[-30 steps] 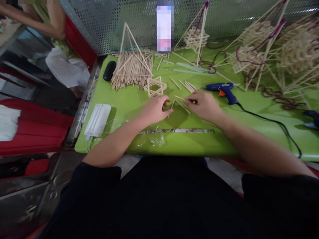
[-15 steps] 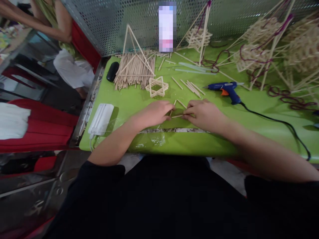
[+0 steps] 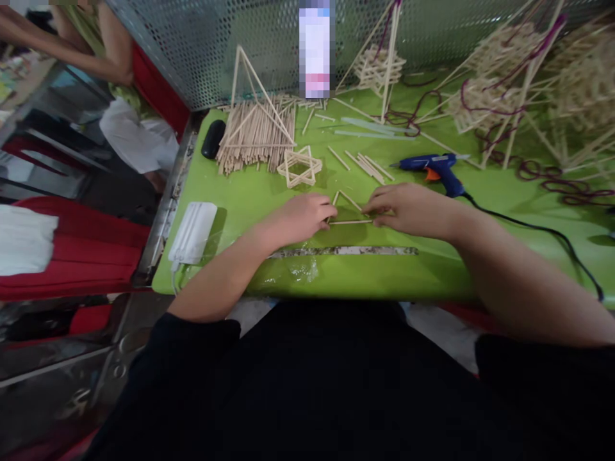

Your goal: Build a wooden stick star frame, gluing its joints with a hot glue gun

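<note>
Three thin wooden sticks form a small triangle on the green tabletop, with the bottom stick [image 3: 350, 222] lying crosswise between my hands. My left hand [image 3: 305, 218] is closed at the triangle's left corner, its fingertips pinching the stick ends. At the right corner, the thumb and fingers of my right hand [image 3: 408, 208] close round the ends of the bottom and right sticks. Just beyond my left hand sits a six-pointed star [image 3: 300, 168] of layered sticks. Several loose short sticks [image 3: 369, 166] lie past the triangle.
A blue glue gun [image 3: 430, 165] with a black cord rests at right, near clear glue sticks [image 3: 369, 135]. Behind are a stick pile [image 3: 254, 137], a stick pyramid [image 3: 262, 83] and stick ornaments [image 3: 379, 67] with purple cord. A white power strip [image 3: 193, 232] lies left; a person sits beyond.
My right hand has shifted right along the bottom stick to its end, so more of that stick and the right corner show. My left hand stays at the left corner.
</note>
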{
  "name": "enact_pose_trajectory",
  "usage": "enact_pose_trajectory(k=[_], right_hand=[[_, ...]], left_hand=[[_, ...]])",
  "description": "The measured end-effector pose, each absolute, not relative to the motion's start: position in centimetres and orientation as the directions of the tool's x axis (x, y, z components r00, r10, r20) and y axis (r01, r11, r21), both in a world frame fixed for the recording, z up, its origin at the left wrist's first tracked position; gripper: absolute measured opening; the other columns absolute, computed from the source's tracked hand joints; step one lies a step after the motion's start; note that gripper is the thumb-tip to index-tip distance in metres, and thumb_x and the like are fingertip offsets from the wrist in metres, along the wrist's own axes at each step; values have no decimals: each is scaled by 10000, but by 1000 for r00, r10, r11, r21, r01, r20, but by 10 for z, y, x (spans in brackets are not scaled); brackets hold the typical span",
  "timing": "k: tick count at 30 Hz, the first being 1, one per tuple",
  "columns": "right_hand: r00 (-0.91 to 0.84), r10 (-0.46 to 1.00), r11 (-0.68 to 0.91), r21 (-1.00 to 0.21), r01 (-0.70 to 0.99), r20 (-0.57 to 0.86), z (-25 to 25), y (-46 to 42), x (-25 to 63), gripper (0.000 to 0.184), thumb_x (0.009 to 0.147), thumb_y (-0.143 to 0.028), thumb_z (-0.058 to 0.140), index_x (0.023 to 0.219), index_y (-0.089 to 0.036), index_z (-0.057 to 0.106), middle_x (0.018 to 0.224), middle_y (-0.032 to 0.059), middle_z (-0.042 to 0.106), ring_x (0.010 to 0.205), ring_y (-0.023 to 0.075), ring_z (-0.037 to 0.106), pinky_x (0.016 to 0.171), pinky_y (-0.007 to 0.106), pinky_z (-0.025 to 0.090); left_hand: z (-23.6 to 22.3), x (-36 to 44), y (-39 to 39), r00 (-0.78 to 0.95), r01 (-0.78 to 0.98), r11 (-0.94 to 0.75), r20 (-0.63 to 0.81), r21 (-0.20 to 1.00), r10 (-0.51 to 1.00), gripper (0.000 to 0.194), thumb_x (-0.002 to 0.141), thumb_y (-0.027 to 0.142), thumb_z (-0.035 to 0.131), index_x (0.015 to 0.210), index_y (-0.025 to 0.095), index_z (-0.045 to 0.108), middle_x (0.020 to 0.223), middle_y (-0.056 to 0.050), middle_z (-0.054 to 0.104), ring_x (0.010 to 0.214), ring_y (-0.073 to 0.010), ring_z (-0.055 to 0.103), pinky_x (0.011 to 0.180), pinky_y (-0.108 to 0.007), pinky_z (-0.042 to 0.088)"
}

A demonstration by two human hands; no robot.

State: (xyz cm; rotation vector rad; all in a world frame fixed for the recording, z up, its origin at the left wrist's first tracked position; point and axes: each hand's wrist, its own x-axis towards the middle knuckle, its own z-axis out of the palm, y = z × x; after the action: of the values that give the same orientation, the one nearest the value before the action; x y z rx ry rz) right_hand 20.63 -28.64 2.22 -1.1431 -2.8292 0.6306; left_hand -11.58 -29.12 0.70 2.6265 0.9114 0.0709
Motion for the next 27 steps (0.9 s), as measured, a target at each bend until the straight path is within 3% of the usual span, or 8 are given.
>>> enact_pose_trajectory(k=[11,27], right_hand=[[-765,640,693,-381,613,-66,20,-284,199,307,1082,-252,604,1083,-235,910,1140,102,877,1005,279,810,961,402,590],[-779,626,727,-342,595,-23,14,-289,197,339,1111,-185,562,1102,-199,901,1131,132,858,991,274,794,965,404,600]], left_hand=[[-1,-117,-287,820,544,-769,-19,336,572,229,1130,206,679,1206,116,876,1201,-168,815,1033,-235,741,941,-435,634],[1,-119,-284,796,563,-733,-11,381,606,299,1133,176,613,1224,123,893,1254,-180,827,1090,-252,757,1009,-472,663]])
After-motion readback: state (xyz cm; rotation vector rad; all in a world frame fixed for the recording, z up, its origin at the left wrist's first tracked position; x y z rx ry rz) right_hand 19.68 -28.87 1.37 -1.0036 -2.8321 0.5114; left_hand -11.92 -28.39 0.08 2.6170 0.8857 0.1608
